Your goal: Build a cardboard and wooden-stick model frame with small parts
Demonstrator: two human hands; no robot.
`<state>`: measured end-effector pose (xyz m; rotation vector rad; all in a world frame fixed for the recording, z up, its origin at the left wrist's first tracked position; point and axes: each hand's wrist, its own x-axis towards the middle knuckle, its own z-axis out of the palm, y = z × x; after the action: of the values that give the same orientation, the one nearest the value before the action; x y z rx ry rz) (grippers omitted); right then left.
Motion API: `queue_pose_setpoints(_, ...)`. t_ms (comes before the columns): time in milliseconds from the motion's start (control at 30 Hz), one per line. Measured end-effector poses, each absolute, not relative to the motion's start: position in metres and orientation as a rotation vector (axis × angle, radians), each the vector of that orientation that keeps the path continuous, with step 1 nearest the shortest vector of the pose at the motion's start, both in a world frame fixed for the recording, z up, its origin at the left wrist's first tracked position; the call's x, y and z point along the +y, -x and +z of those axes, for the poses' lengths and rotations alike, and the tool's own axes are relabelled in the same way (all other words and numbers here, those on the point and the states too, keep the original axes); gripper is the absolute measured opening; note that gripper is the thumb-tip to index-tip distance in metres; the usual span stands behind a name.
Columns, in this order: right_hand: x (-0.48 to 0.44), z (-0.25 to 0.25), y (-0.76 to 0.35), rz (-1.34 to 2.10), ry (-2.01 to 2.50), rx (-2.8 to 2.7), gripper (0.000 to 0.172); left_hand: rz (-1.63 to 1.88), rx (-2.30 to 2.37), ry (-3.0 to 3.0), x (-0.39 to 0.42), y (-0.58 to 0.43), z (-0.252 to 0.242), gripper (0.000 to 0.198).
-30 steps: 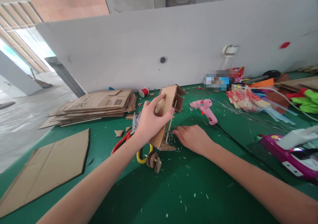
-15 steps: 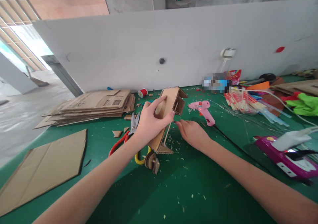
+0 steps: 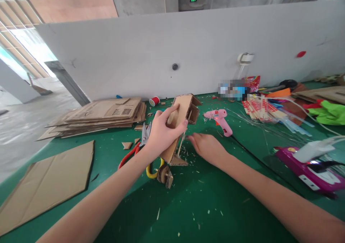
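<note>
A folded cardboard box frame [image 3: 185,104] stands tilted at the middle of the green table. My left hand [image 3: 165,133] is closed around it, thumb on the near side and fingers over the top. A thin wooden stick [image 3: 181,144] runs along the frame's open side. Close to that stick, my right hand [image 3: 208,146] is pinched; its fingertips are blurred, and whatever they hold is too small to make out. Pale shavings lie beneath. Beside my left wrist are red-handled scissors [image 3: 129,156], a yellow handle loop [image 3: 151,173] and a cardboard wheel piece [image 3: 163,174].
Stacked cardboard [image 3: 99,113] and a loose sheet [image 3: 54,182] lie left. A pink glue gun [image 3: 222,120] rests right, its black cord trailing near my right forearm. Further right are a purple power strip [image 3: 299,169] and wrapped sticks [image 3: 258,108]. A red thread spool [image 3: 154,101] sits behind.
My right hand has shifted slightly down and its fingertips are now blurred by motion. A new pale shaving lies on the near table. My left hand keeps its hold on the cardboard frame.
</note>
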<state>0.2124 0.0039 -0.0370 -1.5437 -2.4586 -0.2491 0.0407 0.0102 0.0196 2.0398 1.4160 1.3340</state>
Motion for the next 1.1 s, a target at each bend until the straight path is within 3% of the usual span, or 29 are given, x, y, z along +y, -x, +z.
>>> queue_pose_setpoints(267,0.0037,-0.0358,-0.2095,-0.267,1.648,-2.381,0.043,1.324,1.432,-1.982,0.0119,-0.0379,0.0194,0.053)
queue_pose_setpoints(467,0.0001,-0.0352,-0.2084,-0.252,1.427,-2.637,0.045,1.348,1.426,-1.962,0.0189,-0.0338,0.0145,0.053)
queue_pose_setpoints(667,0.0033,-0.0364,-0.2086,-0.258,1.652,-2.396,0.043,1.347,1.405,-1.977,0.0197,-0.0337,0.0144,0.053)
queue_pose_setpoints(900,0.0008,-0.0369,-0.2094,-0.264,1.427,-2.641,0.046,1.372,1.426,-1.970,0.0192,-0.0343,0.0147,0.053)
queue_pose_setpoints(1100,0.0018,-0.0354,-0.2060,-0.273,1.688,-2.397,0.042,1.326,1.482,-2.009,0.0131,-0.0409,0.0181,0.056)
